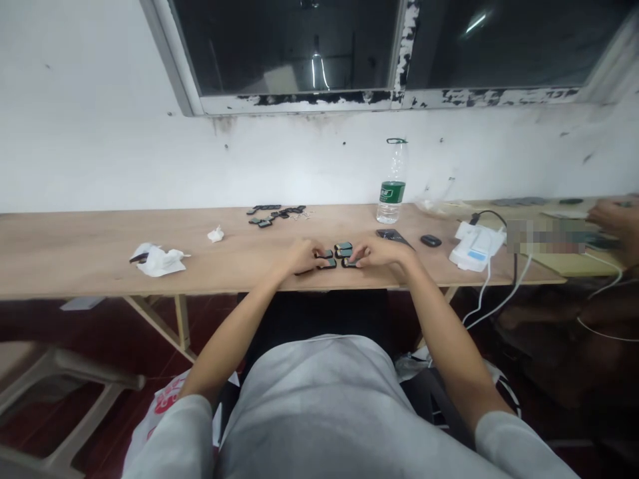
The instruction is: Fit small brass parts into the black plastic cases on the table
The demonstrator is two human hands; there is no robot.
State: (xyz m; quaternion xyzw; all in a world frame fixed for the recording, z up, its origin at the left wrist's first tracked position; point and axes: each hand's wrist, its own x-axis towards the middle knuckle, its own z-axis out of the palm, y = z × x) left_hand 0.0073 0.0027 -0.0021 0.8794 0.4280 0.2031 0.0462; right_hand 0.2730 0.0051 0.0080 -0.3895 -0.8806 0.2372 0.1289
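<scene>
Several small black-framed modules [337, 255] are lying between your fingertips, with your left hand [298, 258] and right hand [378, 251] curling onto them, though you cannot tell whether either is gripping; uneven pressure is risking sliding them toward the near edge of the plywood tabletop [239, 269], close behind your fingers.

Cut off by the right edge at three o'clock, another person's hand [613, 223]; blurred just beside it, a patch [545, 237]; partly hidden under the hands [299, 258], small dark pieces [327, 261], too small to tell apart.
</scene>
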